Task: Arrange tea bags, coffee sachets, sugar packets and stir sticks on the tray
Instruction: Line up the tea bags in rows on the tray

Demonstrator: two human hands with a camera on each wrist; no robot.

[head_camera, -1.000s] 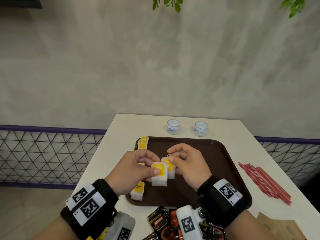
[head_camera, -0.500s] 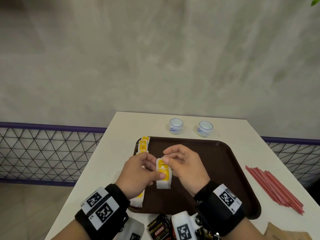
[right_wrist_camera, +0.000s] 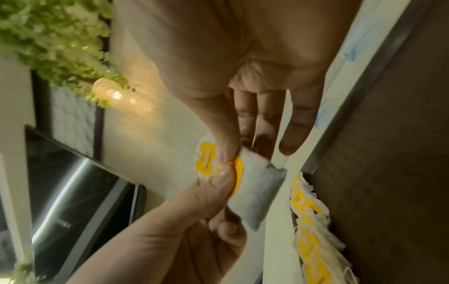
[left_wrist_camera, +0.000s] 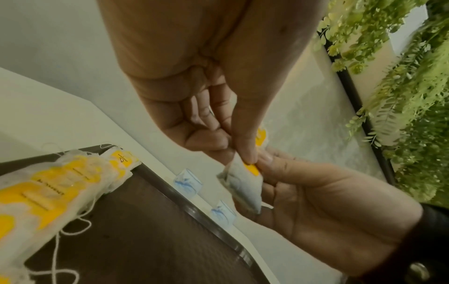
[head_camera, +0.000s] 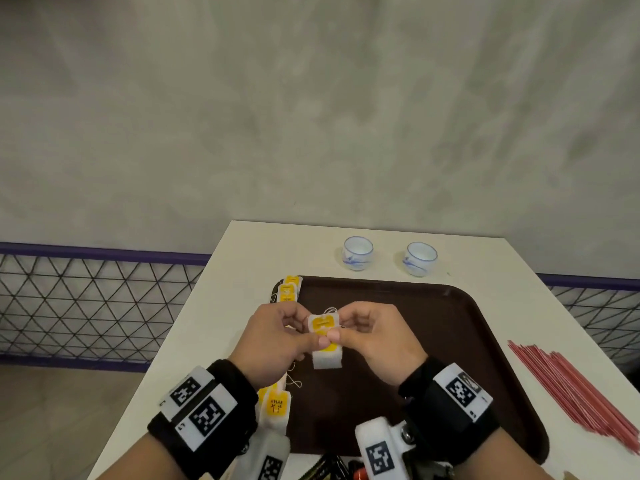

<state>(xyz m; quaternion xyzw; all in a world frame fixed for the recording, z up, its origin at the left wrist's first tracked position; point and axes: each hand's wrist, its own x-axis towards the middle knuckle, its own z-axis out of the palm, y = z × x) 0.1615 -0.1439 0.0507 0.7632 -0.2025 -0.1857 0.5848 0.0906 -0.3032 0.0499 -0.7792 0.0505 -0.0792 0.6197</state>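
Both hands raised above the brown tray [head_camera: 450,341], meeting over its left half. Left hand [head_camera: 273,344] curled, thumb and forefinger pinching the held tea bags [head_camera: 325,341] at the yellow tag; right hand [head_camera: 377,341] curled too, thumb pinching the same tag from the other side, thumbs almost touching. Held tea bags hanging upright between the hands, above the tray and not touching it, a loop of white string sticking out at the top. Seen from the left wrist: two bags pressed together, white paper with dark filling at the lower end [left_wrist_camera: 243,184]. Along the left edge of the tray, a row of tea bags [head_camera: 289,289] with yellow tags, partly hidden under the left hand, one more near the front corner [head_camera: 277,407]. Behind the tray, on the white tabletop [head_camera: 242,271], two small white cups with blue pattern [head_camera: 358,252] [head_camera: 420,258], side by side. To the right of the tray, a bundle of red stir sticks [head_camera: 571,389] lying flat on the tabletop. At the near edge, dark sachets [head_camera: 322,467], mostly hidden by the wrist cameras.
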